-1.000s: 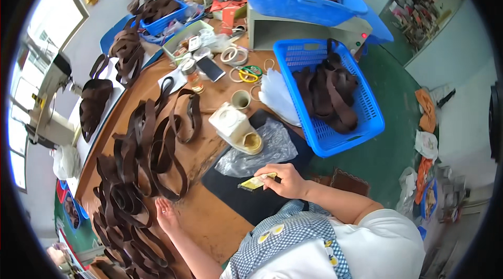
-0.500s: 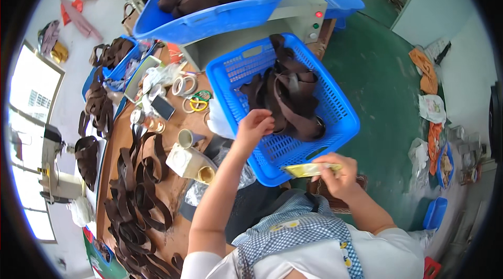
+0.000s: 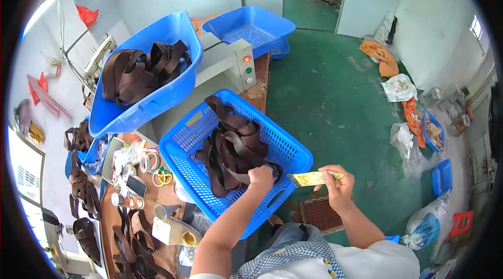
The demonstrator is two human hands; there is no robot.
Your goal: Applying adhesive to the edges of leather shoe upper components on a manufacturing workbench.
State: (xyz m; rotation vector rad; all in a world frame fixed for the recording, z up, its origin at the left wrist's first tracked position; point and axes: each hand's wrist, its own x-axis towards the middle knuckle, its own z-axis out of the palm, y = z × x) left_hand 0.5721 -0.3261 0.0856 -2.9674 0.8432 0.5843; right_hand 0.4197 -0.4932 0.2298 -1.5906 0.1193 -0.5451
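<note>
Nearest, the person's checked apron (image 3: 293, 250) and white sleeve fill the bottom edge, w/ both forearms rising from it. Right hand (image 3: 335, 184) is pinched shut on a small yellowish brush (image 3: 313, 178), held out level over the green floor (image 3: 340, 95), just beside the right corner of the blue mesh basket (image 3: 293, 150) but not touching it. Left hand (image 3: 260, 175) reaches down inside that basket, fingers curled closed on one of the dark brown leather straps (image 3: 233, 150) (how much it has gripped can't be told, the knuckles hide it). The straps lie in a loose tangle across the basket's middle. To the left, lower down, the wooden workbench (image 3: 165, 203) carries tape rolls (image 3: 149, 162), a phone (image 3: 136, 185), a small cup (image 3: 160, 212) and more brown straps along its near-left edge. Beyond the basket sits a grey machine (image 3: 230, 66) w/ coloured buttons on its end face. A blue tub (image 3: 152, 100) heaped w/ the same brown straps rests on its left part; an empty blue tub (image 3: 251, 27) sits at the far end. Further off, bags and orange cloth lie near the wall.
</note>
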